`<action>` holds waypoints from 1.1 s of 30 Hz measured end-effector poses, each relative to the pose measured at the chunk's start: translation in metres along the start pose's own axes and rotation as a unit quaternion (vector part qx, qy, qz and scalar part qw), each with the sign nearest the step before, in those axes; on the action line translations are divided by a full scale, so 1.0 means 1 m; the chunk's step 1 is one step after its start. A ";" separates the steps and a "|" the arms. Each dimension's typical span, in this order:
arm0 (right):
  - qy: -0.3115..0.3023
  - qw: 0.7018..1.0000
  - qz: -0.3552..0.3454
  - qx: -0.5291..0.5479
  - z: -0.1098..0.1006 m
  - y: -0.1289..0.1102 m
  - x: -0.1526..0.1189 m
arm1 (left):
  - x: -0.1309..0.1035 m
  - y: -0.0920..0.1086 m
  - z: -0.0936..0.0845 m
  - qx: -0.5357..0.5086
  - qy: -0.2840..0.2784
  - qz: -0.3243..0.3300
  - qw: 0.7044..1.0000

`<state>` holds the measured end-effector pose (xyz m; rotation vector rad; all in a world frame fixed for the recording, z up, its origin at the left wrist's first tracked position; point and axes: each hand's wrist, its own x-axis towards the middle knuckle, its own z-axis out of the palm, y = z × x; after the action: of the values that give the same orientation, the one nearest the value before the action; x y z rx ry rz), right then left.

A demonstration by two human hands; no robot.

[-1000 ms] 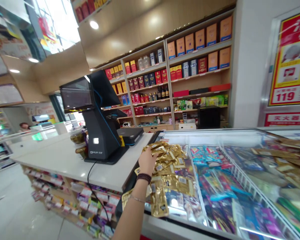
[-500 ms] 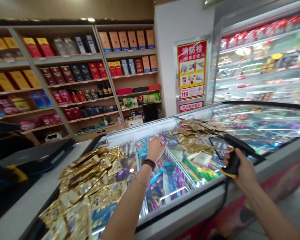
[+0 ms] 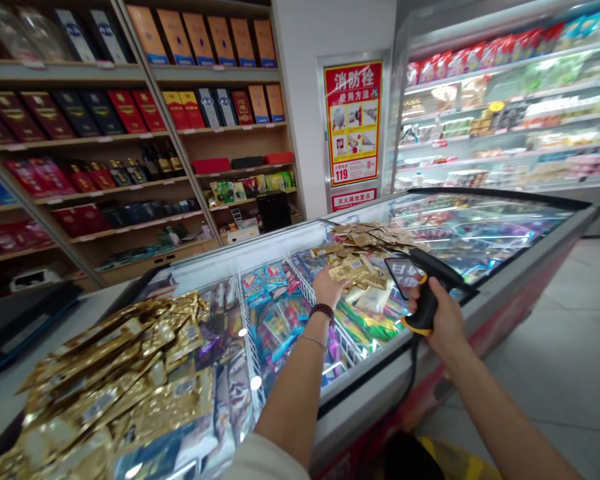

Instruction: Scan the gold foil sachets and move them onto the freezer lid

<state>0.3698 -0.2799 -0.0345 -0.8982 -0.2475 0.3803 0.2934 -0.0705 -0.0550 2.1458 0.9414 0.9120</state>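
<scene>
My left hand [image 3: 329, 288], with a dark beaded bracelet at the wrist, reaches over the chest freezer and grips a gold packet [image 3: 357, 271] at the near side of the farther pile. In my right hand [image 3: 443, 313] is a black and yellow handheld scanner [image 3: 425, 303], its head tilted toward the packets. A larger heap of gold packets [image 3: 110, 373] lies at the lower left. Between the two piles, colourful packaged items [image 3: 275, 313] fill freezer sections split by white wire dividers [image 3: 250, 347].
The freezer's grey edge [image 3: 520, 267] runs diagonally on the right. A black device [image 3: 25, 327] sits on the left counter. Behind are shelves of boxes [image 3: 220, 127], a red fire-hydrant sign [image 3: 354, 123] and a lit refrigerated display [image 3: 510, 113]. A scanner cable hangs below my right hand.
My left hand has moved right from over the middle section to the farther gold pile and taken hold of a packet. The view has shifted right; my right hand still holds the scanner.
</scene>
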 end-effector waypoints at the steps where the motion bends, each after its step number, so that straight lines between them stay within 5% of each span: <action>1: -0.002 1.000 -0.003 0.002 0.000 0.000 0.000 | 0.000 -0.001 -0.002 0.001 0.011 -0.008 1.000; 6: 0.002 1.000 -0.011 0.008 0.000 -0.002 -0.003 | -0.005 -0.001 -0.018 0.009 0.101 -0.015 0.995; 11: -0.008 1.000 0.001 0.006 0.001 -0.005 -0.007 | -0.017 -0.012 -0.050 -0.049 0.129 -0.053 0.989; 16: -0.008 0.999 0.043 -0.006 0.005 -0.007 -0.007 | -0.044 -0.048 -0.109 -0.161 0.163 -0.112 0.967; 21: -0.028 0.991 0.123 -0.036 0.033 0.006 -0.027 | -0.074 -0.079 -0.168 -0.201 0.240 -0.087 0.946; 26: -0.166 0.964 0.151 -0.144 0.080 0.039 -0.061 | -0.086 -0.101 -0.198 -0.310 0.269 -0.068 0.909; 33: -0.342 0.892 0.026 -0.294 0.131 0.065 -0.111 | -0.090 -0.114 -0.227 -0.410 0.308 -0.083 0.854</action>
<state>0.2074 -0.1968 -0.0129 -1.3448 -1.0347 0.6875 0.0287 -0.0205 -0.0415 1.0355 0.7809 1.5982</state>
